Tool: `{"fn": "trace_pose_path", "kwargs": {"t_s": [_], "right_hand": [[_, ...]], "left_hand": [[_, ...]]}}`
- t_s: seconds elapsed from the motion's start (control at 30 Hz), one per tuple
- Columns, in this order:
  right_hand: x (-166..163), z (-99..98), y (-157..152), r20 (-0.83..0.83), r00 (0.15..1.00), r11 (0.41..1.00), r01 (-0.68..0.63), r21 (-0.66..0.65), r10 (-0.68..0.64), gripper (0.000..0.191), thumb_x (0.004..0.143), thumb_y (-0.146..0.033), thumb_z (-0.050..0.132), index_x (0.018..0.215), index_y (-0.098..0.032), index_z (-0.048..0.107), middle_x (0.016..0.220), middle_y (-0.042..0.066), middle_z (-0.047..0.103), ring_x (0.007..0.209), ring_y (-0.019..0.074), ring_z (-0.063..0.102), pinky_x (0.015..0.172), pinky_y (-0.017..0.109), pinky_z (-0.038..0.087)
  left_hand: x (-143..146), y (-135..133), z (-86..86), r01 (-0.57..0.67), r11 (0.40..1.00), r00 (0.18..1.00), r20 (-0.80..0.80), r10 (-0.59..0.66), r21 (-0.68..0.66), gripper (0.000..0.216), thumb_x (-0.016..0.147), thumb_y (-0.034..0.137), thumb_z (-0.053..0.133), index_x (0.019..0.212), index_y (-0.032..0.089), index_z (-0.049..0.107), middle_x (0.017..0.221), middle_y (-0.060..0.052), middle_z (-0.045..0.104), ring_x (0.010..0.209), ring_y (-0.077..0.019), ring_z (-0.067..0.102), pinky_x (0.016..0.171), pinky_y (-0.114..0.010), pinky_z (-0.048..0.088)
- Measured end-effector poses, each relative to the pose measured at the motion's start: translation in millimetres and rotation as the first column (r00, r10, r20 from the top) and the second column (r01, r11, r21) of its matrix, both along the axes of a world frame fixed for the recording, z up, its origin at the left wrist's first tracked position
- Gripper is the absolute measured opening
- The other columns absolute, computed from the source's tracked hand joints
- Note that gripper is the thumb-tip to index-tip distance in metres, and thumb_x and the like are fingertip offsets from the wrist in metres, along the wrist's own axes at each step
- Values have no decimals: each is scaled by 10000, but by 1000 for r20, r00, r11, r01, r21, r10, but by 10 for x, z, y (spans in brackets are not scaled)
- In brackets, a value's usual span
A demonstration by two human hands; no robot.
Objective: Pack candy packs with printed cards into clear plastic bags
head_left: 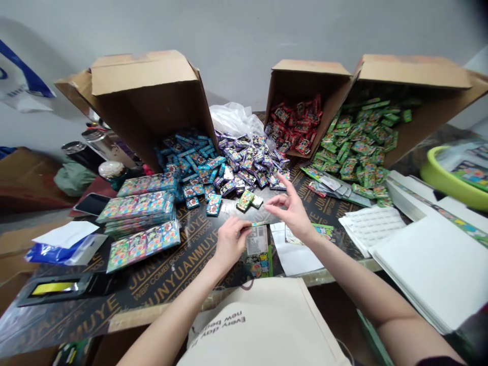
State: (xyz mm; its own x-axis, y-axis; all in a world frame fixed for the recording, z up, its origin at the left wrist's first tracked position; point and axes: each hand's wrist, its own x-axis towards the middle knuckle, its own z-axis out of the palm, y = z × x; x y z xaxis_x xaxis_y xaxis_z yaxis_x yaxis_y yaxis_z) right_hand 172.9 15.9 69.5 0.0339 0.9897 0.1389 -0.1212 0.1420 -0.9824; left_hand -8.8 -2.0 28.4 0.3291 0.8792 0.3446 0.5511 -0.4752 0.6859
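My left hand (232,239) is closed, with thumb and fingers pinching the top edge of a printed packet (261,256) that has a grey panel and green, colourful artwork. My right hand (292,211) hovers to its right, fingers apart and nothing visible between them. Just beyond the hands lie two small green boxes (246,200), touching each other. A small blue box (214,205) rests to their left. Behind them spreads a pile of purple boxes (247,157). Under my right forearm are a white sheet (293,254) and a green printed card (324,231).
Cardboard cartons at the back spill blue boxes (194,152), red boxes (297,122) and green boxes (358,142). Stacked filled packets (141,208) and a phone (93,203) are on the left. White sheets (430,264) and a yellow-green basin (438,178) stand right.
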Motion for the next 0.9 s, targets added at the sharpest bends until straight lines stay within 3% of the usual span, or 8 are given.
{"fn": "trace_pose_path", "kwargs": {"t_s": [0.13,0.37,0.63,0.77,0.83,0.9], "right_hand": [[-124,-18,21,-55,969,959,-248,-136,242,855,609,-132,696,1342,-247,271,591,-70,614,554,112,577,595,245,468],[-200,-214,104,32,953,941,-292,-170,302,885,599,-121,679,1356,-227,234,545,-75,598,532,106,580,560,221,458],[-198,-236,141,158,928,936,-311,-167,336,874,607,-137,680,1352,-249,235,558,-75,556,520,98,540,542,216,444],[-203,-279,103,224,935,958,-249,-143,276,875,588,-135,697,1338,-273,269,597,-59,554,576,124,548,591,251,449],[-218,-327,75,162,958,961,-208,-182,238,925,558,-127,710,1340,-296,246,633,-61,551,605,125,552,622,259,450],[-241,-378,59,17,979,928,-187,-321,203,947,538,-115,699,1336,-308,227,657,-64,541,600,121,545,610,256,450]], "left_hand": [[-8,-2,-3,-6,997,994,106,13,-75,127,774,178,532,796,200,656,748,-45,593,752,-178,546,696,-292,417],[-17,33,-69,-8,965,912,393,114,-261,97,668,151,629,730,197,687,762,-47,640,723,-173,602,673,-281,478],[73,5,-46,-137,979,932,315,179,-153,77,650,223,648,683,153,651,702,-37,631,656,-150,586,625,-264,471],[118,21,-62,-220,969,936,256,242,-113,116,653,235,650,602,146,596,624,-10,586,604,-130,550,582,-240,431],[117,21,-63,-208,970,942,241,232,-123,120,663,229,641,596,147,585,621,-6,578,597,-125,540,577,-234,420],[106,14,-46,-169,975,952,231,199,-146,87,664,229,641,666,150,604,662,-9,592,629,-129,547,594,-233,423]]}}
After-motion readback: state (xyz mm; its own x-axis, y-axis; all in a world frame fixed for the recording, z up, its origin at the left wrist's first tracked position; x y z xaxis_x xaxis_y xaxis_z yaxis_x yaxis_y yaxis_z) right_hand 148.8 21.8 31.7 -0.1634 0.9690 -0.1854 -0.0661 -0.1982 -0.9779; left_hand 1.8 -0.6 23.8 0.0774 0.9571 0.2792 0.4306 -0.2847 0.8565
